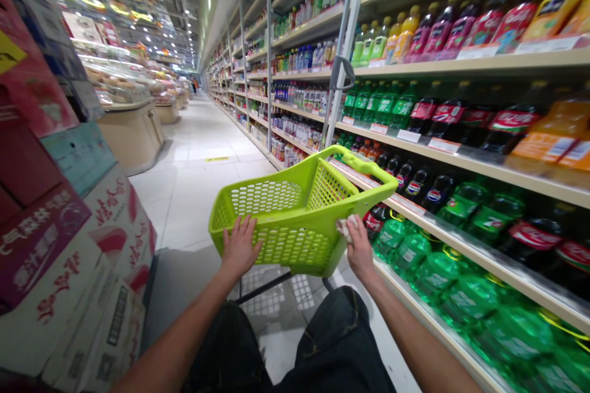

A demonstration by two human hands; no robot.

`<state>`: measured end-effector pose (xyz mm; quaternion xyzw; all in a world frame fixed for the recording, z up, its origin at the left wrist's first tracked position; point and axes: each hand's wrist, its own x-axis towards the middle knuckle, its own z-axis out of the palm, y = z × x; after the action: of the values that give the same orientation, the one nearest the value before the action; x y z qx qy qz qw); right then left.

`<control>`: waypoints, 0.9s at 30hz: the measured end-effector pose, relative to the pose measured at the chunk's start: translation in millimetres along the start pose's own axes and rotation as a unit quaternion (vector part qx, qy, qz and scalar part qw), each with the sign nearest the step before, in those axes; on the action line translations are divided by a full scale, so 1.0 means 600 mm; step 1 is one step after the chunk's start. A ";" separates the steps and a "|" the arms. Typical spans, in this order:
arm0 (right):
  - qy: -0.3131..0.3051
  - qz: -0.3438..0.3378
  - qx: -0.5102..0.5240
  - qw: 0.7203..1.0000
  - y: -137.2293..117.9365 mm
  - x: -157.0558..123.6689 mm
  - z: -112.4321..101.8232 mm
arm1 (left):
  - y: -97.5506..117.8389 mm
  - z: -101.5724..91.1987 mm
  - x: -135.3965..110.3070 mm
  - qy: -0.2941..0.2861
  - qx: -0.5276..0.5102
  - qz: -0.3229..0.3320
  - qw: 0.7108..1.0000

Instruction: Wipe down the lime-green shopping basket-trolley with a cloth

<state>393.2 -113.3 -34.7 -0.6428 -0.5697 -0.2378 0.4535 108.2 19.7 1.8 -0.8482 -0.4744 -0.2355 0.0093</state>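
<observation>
In front of my knees stands a lime-green shopping cart [295,242], turned sideways with its handle [369,167] toward the shelves on the right. My left hand [241,247] lies on the near side of the basket by its front end, fingers spread over the rim. A crumpled whitish tissue [348,228] is in my right hand [359,247], which presses it against the cart's side below the handle. The basket's perforated inner flap [329,184] stands raised at the handle end. Part of the dark lower frame [262,288] shows under the basket.
Shelves [461,147] of bottled drinks line the right side, close to the cart. Stacked cartons [110,227] stand close on the left. Beyond the cart, a white tiled aisle [198,153] runs away past a rounded display counter [131,135].
</observation>
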 end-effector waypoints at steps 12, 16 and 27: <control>-0.192 -0.118 0.192 0.955 -0.170 -0.069 0.146 | -0.066 -0.020 -0.007 -0.007 -0.074 0.000 0.997; -0.218 -0.164 0.246 0.930 -0.270 -0.014 0.176 | -0.126 -0.028 -0.002 0.018 -0.117 -0.088 0.989; -0.277 -0.073 0.310 0.906 -0.309 -0.051 0.240 | -0.133 -0.014 -0.045 0.140 -0.433 -0.195 0.869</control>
<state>179.5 -17.3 -70.3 -0.4661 -0.7627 0.1061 0.4357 28.5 39.7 -18.1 -0.6159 -0.4741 -0.5302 -0.3389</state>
